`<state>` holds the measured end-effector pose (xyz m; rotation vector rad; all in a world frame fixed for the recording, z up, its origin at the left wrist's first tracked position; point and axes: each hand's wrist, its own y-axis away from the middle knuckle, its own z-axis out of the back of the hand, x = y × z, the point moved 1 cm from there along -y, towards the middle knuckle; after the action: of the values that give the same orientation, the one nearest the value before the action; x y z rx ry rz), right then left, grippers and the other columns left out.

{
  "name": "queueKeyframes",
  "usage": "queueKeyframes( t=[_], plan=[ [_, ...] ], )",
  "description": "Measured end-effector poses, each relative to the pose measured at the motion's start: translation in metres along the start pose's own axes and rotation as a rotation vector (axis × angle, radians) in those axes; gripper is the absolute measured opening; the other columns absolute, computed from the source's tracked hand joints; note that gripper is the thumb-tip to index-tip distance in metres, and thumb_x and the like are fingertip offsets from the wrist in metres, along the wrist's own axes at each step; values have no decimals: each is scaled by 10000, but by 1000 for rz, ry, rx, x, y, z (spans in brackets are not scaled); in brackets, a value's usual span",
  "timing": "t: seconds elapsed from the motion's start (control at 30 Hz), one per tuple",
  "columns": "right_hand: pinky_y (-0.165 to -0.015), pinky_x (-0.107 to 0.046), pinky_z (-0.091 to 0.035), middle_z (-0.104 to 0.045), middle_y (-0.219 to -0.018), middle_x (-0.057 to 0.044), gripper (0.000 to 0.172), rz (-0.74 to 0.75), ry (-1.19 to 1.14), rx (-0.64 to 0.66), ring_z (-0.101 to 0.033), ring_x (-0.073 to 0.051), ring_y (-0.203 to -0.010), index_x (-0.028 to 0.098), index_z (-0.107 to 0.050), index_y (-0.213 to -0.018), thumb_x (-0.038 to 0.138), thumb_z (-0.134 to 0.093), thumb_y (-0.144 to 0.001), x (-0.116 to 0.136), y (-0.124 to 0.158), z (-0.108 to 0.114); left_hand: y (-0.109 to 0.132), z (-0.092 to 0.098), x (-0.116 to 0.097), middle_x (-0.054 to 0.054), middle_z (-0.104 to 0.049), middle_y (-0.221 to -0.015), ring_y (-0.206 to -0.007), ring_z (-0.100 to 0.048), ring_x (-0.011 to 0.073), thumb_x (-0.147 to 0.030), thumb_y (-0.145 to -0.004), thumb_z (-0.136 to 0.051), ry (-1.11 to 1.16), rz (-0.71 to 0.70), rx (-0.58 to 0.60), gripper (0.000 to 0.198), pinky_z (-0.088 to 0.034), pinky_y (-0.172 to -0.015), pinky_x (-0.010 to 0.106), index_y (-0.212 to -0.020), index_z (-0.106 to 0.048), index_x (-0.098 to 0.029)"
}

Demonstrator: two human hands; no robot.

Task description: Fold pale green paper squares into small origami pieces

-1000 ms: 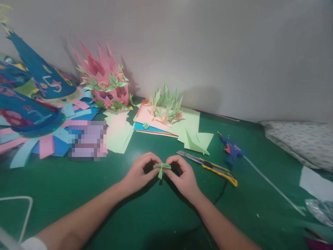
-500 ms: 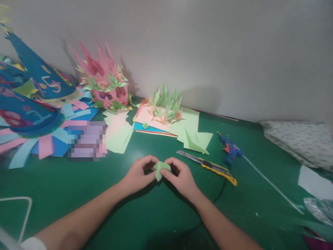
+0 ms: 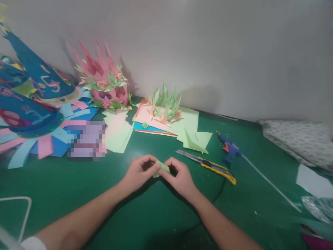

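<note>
A small folded piece of light green paper (image 3: pixel 164 167) is held between both hands above the green table. My left hand (image 3: pixel 142 173) pinches its left side, thumb on top near the upper edge. My right hand (image 3: pixel 180 176) grips the right side, its thumb pressed on the front near the lower edge. The fingers behind the paper are partly hidden. Just right of my right hand lies a yellow utility knife (image 3: pixel 208 166) with its blade out. Beyond the hands, loose light green paper sheets (image 3: pixel 204 141) lie partly folded.
A blue glue gun (image 3: pixel 230 149) with a long glue stick (image 3: pixel 270 177) lies at the right. Behind stands a green paper crown (image 3: pixel 168 106) on coloured sheets (image 3: pixel 191 119). A pink paper crown (image 3: pixel 100 78) and blue cone hats (image 3: pixel 39 69) stand left. A patterned cloth (image 3: pixel 299 139) lies far right.
The paper's pointed flap, which hung down between the thumbs, is folded out of sight. My left thumb has moved up and right onto the paper. Both hands keep their grip.
</note>
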<state>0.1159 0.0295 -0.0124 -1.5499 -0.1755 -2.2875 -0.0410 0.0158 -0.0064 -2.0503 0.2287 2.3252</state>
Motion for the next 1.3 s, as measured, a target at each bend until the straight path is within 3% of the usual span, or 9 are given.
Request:
queueKeyframes(
  t=[0.27,0.83,1.3],
  plan=[
    [-498,-205,-329,-440,-568,33,199,60,49,-12,-404,-96,-530,177,-508,-632,272,-511,-806,4,-1,1,-1,0,1,-32,-503,-616,-561,-455,84,-314,-753,-558,-10,-10,-18,162,-385,-534,197,-735,-555,-153],
    [-578,-257,-413,-579,-660,-16,150,142,83,-93,-519,-139,-624,189,-553,-658,253,-556,-793,-1,1,-1,2,1,-2,19,-647,-623,-570,-565,120,-239,-703,-629,-114,-139,-129,106,-453,-547,218,-633,-644,-161],
    [-546,-233,-390,-557,-659,4,100,82,35,-85,-486,-117,-582,185,-542,-680,225,-588,-758,-1,1,-1,0,2,-2,20,-677,-685,-639,-591,132,-214,-695,-636,-32,-54,-123,61,-468,-605,230,-682,-679,-173]
  ],
)
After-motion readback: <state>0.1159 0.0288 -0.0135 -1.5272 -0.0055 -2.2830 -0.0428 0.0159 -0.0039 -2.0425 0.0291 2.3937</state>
